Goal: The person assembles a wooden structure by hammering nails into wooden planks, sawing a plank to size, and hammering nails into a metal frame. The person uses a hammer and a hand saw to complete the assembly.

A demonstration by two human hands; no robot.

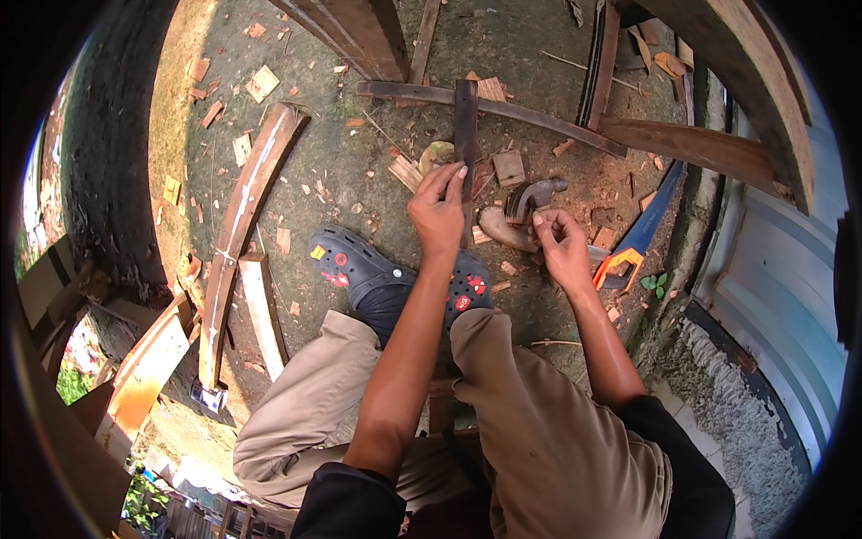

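Observation:
A short dark wooden strip (465, 121) lies across a longer curved wooden strip (530, 114) on the ground ahead of me. My left hand (438, 211) is closed at the short strip's left edge, thumb and forefinger pinched on it. Beside a claw hammer (536, 196), my right hand (564, 247) has its thumb and fingertips pressed together. Whatever sits in that pinch is too small to make out. The hammer rests on the ground next to a pale curved wooden piece (507, 229) and a small wood block (509, 168).
A handsaw (648, 220) with a blue blade and orange handle leans at the right, near a corrugated metal sheet (772, 296). Long beams (247, 216) lie to the left. Wooden frame legs (359, 36) stand ahead. Wood chips (262, 83) litter the ground around my clogs (346, 260).

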